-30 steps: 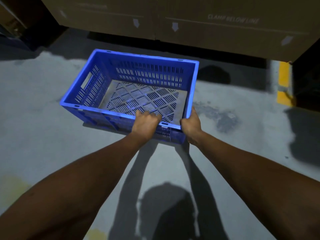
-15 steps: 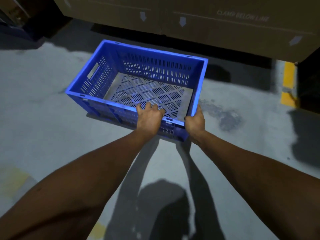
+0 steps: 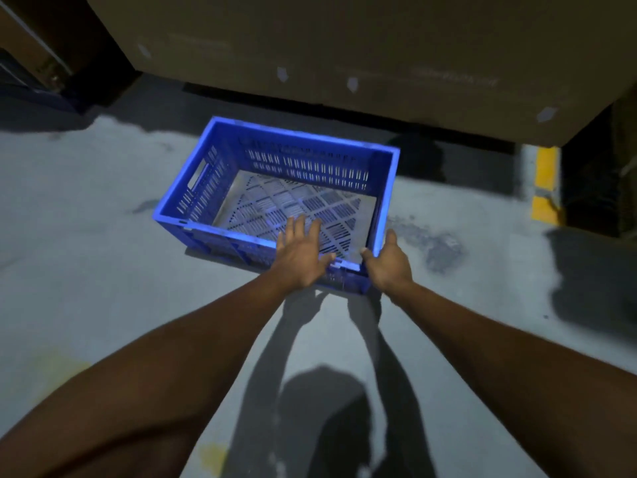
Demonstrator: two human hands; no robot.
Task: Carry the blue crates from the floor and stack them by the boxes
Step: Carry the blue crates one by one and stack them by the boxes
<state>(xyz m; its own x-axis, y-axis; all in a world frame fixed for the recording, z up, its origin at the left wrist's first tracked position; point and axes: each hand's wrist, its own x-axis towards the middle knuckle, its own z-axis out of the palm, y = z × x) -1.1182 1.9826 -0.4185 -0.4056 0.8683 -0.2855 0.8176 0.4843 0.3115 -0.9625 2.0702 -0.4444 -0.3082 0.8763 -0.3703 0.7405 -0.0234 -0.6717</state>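
Observation:
One empty blue slatted crate (image 3: 220,174) rests on the grey concrete floor, just in front of the big brown cardboard boxes (image 3: 344,46). My left hand (image 3: 303,257) hovers over the crate's near rim with the fingers spread and nothing in it. At the near right corner, my right hand (image 3: 389,260) is open too, the thumb up beside the rim. Neither hand grips the crate.
A yellow painted floor marking (image 3: 546,184) runs at the right, beside a dark gap. Another dark box and a dark blue object (image 3: 51,94) stand at the far left. My shadow falls on the floor below my arms.
Both hands were closed on the crate's near rim; the crate has gone down onto the floor nearer the boxes, and both hands have let go and opened.

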